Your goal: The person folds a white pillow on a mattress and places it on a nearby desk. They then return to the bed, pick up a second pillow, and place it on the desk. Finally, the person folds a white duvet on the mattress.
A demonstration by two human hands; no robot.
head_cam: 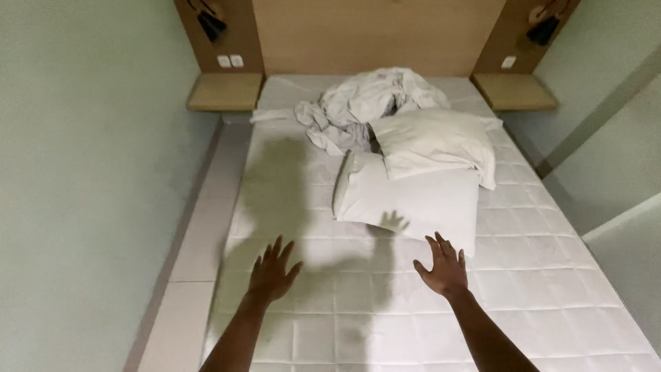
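Pale green walls close in on a bed [385, 303] with a bare quilted mattress and a wooden headboard [377, 36]. Both hands reach out over it with fingers spread wide, holding nothing: the left hand [270, 273] above the mattress, the right hand [444, 267] just short of the near pillow [406, 200]. A second pillow [435, 141] lies partly on the first, touching a crumpled sheet [358, 103] by the headboard. Small shelves [226, 91] flank the bed, with dark lamps [211, 26] above.
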